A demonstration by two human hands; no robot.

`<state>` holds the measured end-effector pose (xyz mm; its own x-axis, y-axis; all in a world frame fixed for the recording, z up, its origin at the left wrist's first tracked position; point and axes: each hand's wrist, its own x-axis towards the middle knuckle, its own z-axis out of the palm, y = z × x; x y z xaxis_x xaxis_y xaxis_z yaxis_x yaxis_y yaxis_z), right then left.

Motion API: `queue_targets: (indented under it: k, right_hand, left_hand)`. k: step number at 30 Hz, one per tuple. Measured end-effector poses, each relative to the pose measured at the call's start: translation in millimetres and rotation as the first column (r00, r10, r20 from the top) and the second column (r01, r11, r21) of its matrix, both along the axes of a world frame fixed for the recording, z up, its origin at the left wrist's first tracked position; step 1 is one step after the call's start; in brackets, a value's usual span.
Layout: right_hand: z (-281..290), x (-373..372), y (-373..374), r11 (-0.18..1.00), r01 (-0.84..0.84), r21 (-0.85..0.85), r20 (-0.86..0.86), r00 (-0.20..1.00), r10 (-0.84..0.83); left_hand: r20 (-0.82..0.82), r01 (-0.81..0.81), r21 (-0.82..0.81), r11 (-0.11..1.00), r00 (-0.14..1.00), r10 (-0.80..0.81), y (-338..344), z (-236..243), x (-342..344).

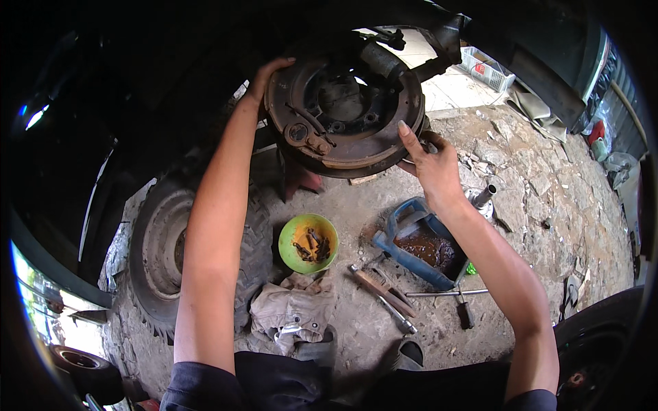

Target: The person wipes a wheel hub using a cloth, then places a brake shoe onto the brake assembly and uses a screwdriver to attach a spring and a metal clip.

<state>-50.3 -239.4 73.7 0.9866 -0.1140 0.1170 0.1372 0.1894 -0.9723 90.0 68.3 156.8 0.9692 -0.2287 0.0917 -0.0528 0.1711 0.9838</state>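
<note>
Up at the top middle is a round, rusty brake assembly (367, 147) with curved shoes around its rim and a dark hub opening. My left hand (266, 77) grips its upper left edge, most of the fingers hidden behind. On the lower right edge, the thumb of my right hand (437, 164) presses the face while the other fingers curl behind the rim. Beyond it, a dark axle part (384, 63) overlaps the upper right of the assembly. Below on the ground stand a green bowl (286, 248) of bolts and a blue cut-open container (404, 255) with dark brown liquid.
A large knobbly tyre (154, 253) lies at the left. A crumpled cloth (288, 308) sits near my feet, beside several hand tools (384, 294). At the lower right is another wheel (603, 342); a white crate (485, 68) stands far right. Dark vehicle bodywork hangs overhead.
</note>
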Motion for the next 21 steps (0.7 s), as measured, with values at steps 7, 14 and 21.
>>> queue_targets:
  k: [7, 14, 21]
  right_hand:
    - [-8.8, -1.0, 6.3, 0.99, -0.036, 0.134, -0.079, 0.996, 0.047]
    - [-16.5, 1.3, 10.0, 0.994, -0.021, 0.109, -0.045, 0.999, 0.026]
    - [-15.8, -4.5, 9.4, 0.994, -0.082, 0.067, -0.062, 0.994, 0.086]
  left_hand:
    - [0.041, -0.088, 0.266, 0.96, 0.996, 0.08, -9.7, 17.9, -2.1]
    - [0.109, -0.164, 0.246, 0.955, 0.984, 0.141, -0.1, 6.8, -2.1]
    - [0.137, -0.344, 0.189, 0.92, 0.937, 0.322, -7.8, -5.2, -27.7]
